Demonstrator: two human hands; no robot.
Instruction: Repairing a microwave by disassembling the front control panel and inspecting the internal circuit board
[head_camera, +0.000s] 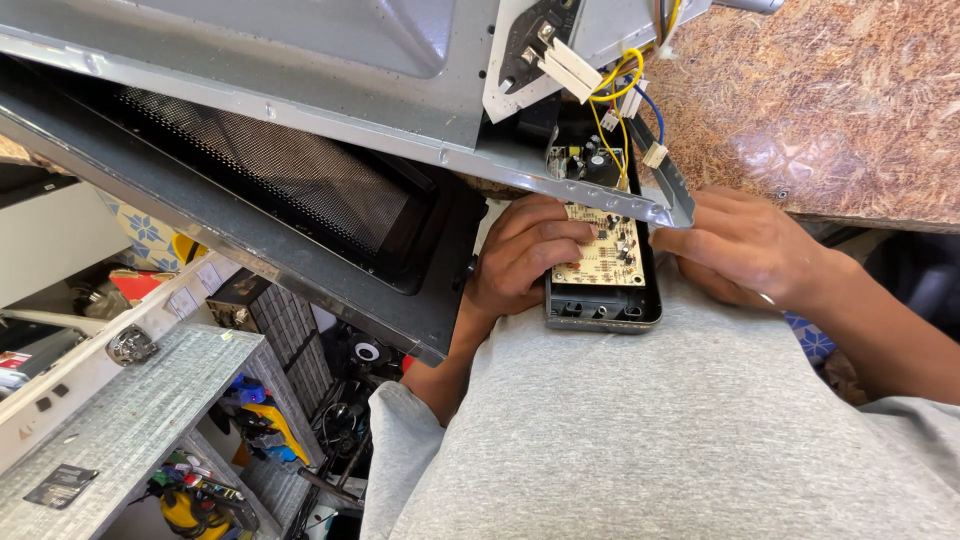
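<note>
A dark plastic control panel (603, 305) rests against my grey shirt, with a beige circuit board (602, 250) set in its back. My left hand (520, 255) grips the panel's left side, fingers curled over the board's edge. Along the panel's right side lies my right hand (740, 245), its fingers touching the panel's edge just under a metal frame corner (672, 208). Yellow, blue and white wires (620, 100) with white connectors run from the board up into a grey microwave oven chassis (330, 90). The oven's door (290, 190), with a mesh window, hangs open at left.
A speckled brown stone counter (830, 100) lies at upper right. At lower left, grey metal cabinets and shelves (130, 420) hold tools, parts and a yellow item (180, 510). Dark parts lie on the floor below the door.
</note>
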